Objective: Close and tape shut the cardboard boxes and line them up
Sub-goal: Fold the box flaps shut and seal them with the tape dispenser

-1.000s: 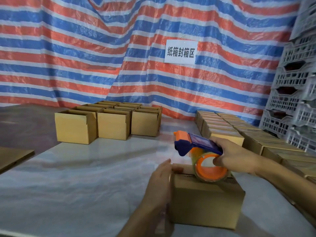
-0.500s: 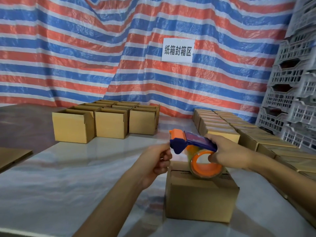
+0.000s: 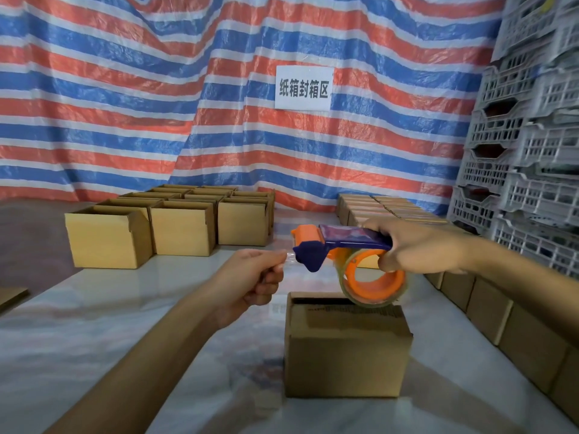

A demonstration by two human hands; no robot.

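A small cardboard box [image 3: 346, 355] stands on the pale table [image 3: 125, 324] in front of me, its top flaps folded down with a dark gap at the far edge. My right hand [image 3: 416, 249] grips the blue and orange tape dispenser [image 3: 344, 245] and holds it just above the box, the clear tape roll [image 3: 372, 283] hanging over the box top. My left hand [image 3: 253, 277] pinches the free end of the tape [image 3: 289, 256] at the dispenser's nose.
Several open boxes [image 3: 175, 223] stand in rows at the back left. A line of closed boxes [image 3: 470, 296] runs along the right side. Grey plastic crates [image 3: 526, 145] are stacked at the right. A striped tarp with a white sign [image 3: 303, 87] hangs behind.
My left hand left the box's side, rose to the dispenser's nose and took hold of the tape end. The dispenser lifted slightly off the box top.
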